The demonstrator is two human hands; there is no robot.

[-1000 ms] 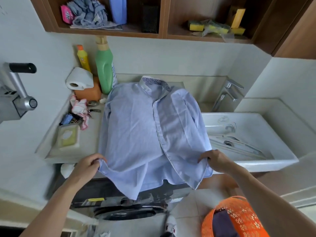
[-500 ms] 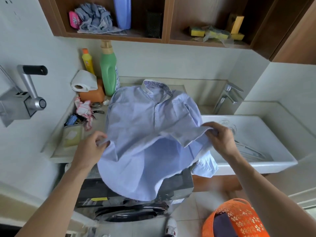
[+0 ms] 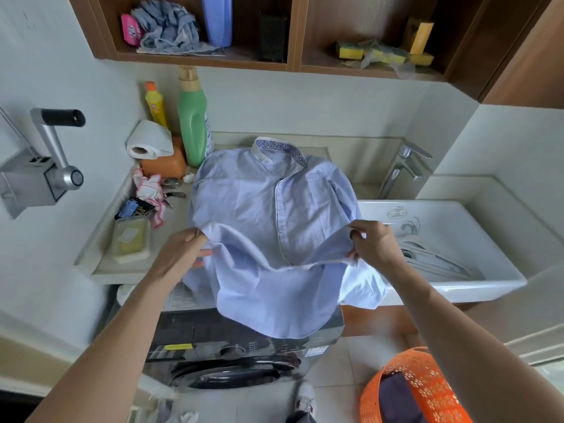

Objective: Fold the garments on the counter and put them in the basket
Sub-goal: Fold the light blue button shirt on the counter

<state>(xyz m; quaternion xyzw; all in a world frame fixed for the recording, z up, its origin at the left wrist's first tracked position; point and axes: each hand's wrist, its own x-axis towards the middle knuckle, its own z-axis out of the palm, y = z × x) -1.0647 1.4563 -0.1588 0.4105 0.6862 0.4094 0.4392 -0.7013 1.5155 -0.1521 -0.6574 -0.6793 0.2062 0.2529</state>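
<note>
- One shirt [image 3: 259, 215], pale blue, lies with its collar away from me on the counter [image 3: 100, 264], just left of the sink [image 3: 451, 286]. Its hem hangs off the front edge, over the washing machine [image 3: 244, 352].
- Grip: my left hand [image 3: 180, 248] pinches the cloth on the side away from the sink. My right hand [image 3: 370, 242] pinches the side next to the sink, fingers curled round a raised fold. Both are clamped on the shirt, and the cloth sags between them.
- Handling, in my judgement: light and soft, with stiffness only at the collar and the button strip. It will droop wherever it is unsupported and may slide off the front edge if released. It is best held at the side edges, hands level, so the crease runs straight.
- Edges: a loose flap hangs against the sink's front left corner. Hangers [image 3: 433, 257] lie inside the sink, and I cannot tell whether it is wet.
- Room: on the side away from the sink, a plastic box [image 3: 131, 236], a rag [image 3: 149, 190], a paper roll [image 3: 149, 141] and bottles [image 3: 193, 123] crowd the shirt, so there is little spare counter there.
- Basket [image 3: 427, 383]: orange, on the floor in front of and below the sink, with something dark already inside. The way down to it looks open.
</note>
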